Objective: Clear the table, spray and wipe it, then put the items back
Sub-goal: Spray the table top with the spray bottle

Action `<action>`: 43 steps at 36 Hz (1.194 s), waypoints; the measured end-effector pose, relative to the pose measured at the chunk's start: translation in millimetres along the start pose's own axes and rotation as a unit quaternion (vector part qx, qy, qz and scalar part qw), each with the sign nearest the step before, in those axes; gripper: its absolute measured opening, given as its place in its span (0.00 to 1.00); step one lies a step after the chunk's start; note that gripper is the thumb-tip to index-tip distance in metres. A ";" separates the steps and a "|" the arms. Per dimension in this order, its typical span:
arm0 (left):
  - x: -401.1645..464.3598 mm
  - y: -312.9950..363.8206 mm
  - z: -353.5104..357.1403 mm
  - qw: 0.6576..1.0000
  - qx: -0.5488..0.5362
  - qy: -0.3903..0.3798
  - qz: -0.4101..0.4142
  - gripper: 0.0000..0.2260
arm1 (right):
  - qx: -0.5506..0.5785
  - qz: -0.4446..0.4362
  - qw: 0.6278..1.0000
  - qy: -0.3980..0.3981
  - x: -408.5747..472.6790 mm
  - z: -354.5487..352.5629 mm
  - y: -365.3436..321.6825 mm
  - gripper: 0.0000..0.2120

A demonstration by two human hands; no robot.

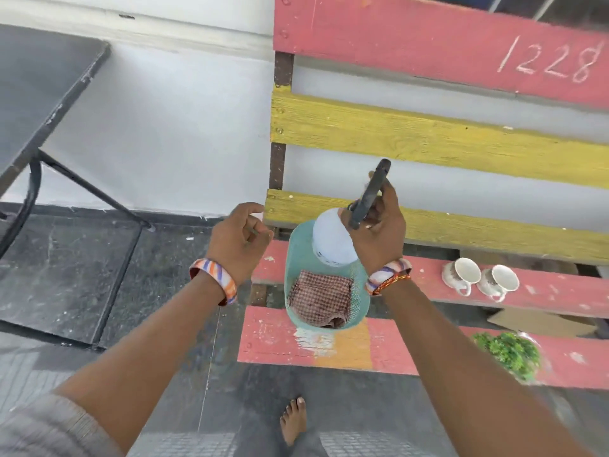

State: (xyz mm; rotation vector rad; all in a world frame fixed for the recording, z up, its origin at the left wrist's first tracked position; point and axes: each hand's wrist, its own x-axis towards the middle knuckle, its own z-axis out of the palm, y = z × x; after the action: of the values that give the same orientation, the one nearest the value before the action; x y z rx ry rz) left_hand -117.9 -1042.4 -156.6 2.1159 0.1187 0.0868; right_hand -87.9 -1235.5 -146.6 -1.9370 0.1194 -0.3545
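A person is standing barefoot at a painted slatted bench, the right hand [375, 229] wrapping its grip around the dark trigger head of a white spray bottle [333, 242] that is sitting upright in a teal mesh basket [293, 258]. The bottle's long axis is running nearly vertical, tilting slightly away from the person, and the nozzle is pointing up and away above the knuckles. The left hand [239, 239] is hovering just beside the basket's left rim, fingers loosely curled, its grip half open and holding nothing.

A checked cloth [321, 300] is lying folded in the near end of the basket, directly below the right wrist and on the person's side of the bottle. The free left hand appears the better placed to collect it, since the right is occupied.

The dark worktop [36, 94] to be cleaned is standing well apart to the upper left, bare in the part that is showing, so a lift and a swing leftward seem to be what the bottle needs next. Two white cups [479, 278] are resting side by side on a red bench slat to the right, and a small green plant [509, 352] is sitting on the nearer slat, both apparently awaiting return.
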 end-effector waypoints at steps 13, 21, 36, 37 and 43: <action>-36.7 29.8 -137.5 0.992 0.027 -0.022 0.121 0.14 | 0.257 0.025 0.963 0.079 -81.9 36.7 -129.6 0.06; -48.9 0.5 -234.8 0.982 -0.020 -0.177 0.061 0.19 | 0.300 0.012 0.953 -0.034 -118.7 121.9 -212.2 0.09; -40.2 -124.2 -462.4 0.985 -0.127 -0.115 0.035 0.43 | 0.255 0.041 0.950 -0.177 -154.3 376.3 -371.5 0.08; -37.8 -129.0 -472.4 0.984 -0.128 -0.118 0.032 0.43 | 0.249 0.041 0.952 -0.175 -155.2 386.9 -375.2 0.09; -21.1 -159.5 -514.0 0.986 -0.093 -0.134 0.031 0.41 | 0.281 0.054 0.950 -0.124 -160.3 447.0 -391.7 0.10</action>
State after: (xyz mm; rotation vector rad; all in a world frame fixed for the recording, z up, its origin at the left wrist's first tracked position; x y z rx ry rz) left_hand -203.3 -527.0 -25.6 1.9248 -0.1119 -0.1451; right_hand -137.9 -647.4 28.0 -1.3858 -0.0400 -0.0550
